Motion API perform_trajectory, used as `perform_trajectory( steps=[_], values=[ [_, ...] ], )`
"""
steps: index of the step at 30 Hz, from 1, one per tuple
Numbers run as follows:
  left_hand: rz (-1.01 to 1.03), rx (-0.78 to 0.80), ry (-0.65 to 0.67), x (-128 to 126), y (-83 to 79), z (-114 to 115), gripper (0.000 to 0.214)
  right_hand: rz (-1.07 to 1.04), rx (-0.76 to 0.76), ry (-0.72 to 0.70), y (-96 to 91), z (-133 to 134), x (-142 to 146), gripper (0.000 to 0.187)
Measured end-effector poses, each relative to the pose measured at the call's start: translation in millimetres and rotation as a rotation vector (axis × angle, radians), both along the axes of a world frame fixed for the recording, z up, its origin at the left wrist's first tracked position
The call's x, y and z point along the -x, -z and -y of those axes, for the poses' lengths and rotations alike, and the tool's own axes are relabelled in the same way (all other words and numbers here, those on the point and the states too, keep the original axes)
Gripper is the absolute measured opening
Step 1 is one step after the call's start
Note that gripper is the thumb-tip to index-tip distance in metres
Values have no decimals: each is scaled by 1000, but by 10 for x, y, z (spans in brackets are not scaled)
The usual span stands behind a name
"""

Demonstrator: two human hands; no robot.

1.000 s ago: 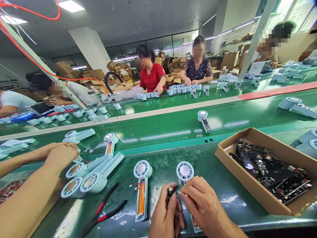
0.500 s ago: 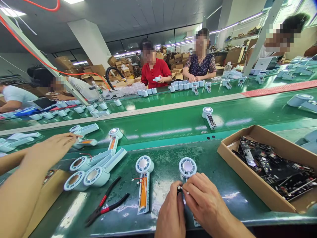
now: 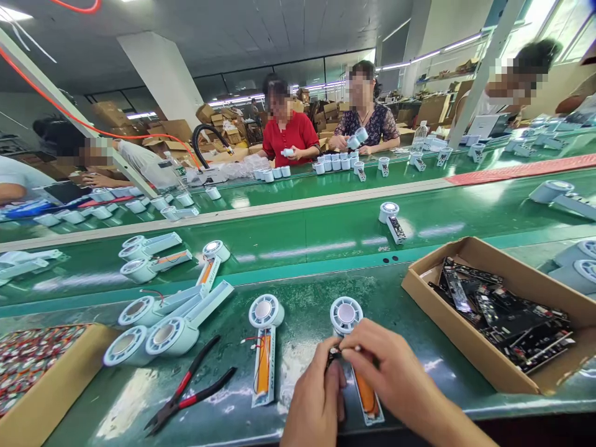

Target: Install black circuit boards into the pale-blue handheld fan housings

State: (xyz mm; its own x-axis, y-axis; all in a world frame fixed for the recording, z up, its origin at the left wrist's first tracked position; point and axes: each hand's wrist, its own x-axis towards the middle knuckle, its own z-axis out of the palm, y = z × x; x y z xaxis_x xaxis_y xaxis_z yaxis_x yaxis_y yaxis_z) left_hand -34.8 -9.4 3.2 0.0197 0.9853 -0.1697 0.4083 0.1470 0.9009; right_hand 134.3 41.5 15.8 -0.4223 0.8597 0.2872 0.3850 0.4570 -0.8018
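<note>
Both my hands meet at the near edge of the green bench. My left hand is closed on a small black circuit board, of which only the top shows. My right hand pinches at the same spot, just above a pale fan half-shell whose open handle shows an orange battery. What the right fingertips grip is too small to make out. A second open fan half-shell with orange battery and red wires lies just left.
A cardboard box of black circuit boards sits at right. Red-handled pliers, piled fan shells and a box of small parts lie at left. Beyond runs a conveyor belt; people work opposite.
The co-worker's arms at the left have withdrawn from view, leaving another fan part on the belt edge. My hands have shifted slightly, exposing the orange battery in the handle.
</note>
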Motion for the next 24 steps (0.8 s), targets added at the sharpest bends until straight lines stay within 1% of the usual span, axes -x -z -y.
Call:
perform_trajectory(
  steps=[2,3,4,6,8,9,12,14,16,18,20,22,24],
  values=[
    [111,89,25,51,-54,-36,49,-88,181,5,-118,-66,-187,14],
    [157,115,31,75,-60,-49,50,-113,229,9,-162,-92,-275,13],
    [190,130,33,96,-53,-59,50,-123,242,-5,-193,-110,-351,14],
    [222,129,35,131,-14,-67,51,-107,199,-89,-220,-119,-455,16],
    [245,107,30,156,37,-68,51,-46,113,-179,-224,-97,-490,20],
    [267,100,30,166,57,-68,50,0,73,-203,-227,-77,-488,22],
    [366,104,26,185,74,-77,50,152,1,-214,-268,-6,-438,24],
    [452,109,16,183,53,-90,50,223,5,-212,-305,37,-402,25],
    [529,112,-3,174,27,-103,49,236,34,-205,-320,67,-383,28],
    [565,122,-23,165,16,-110,49,191,71,-194,-296,77,-382,31],
    [574,126,-40,160,23,-111,51,75,142,-152,-240,65,-387,29],
    [586,115,-43,157,34,-109,54,-113,278,-93,-178,34,-379,21],
    [598,100,-41,150,33,-104,56,-295,416,-63,-135,-4,-348,14]
  ],
)
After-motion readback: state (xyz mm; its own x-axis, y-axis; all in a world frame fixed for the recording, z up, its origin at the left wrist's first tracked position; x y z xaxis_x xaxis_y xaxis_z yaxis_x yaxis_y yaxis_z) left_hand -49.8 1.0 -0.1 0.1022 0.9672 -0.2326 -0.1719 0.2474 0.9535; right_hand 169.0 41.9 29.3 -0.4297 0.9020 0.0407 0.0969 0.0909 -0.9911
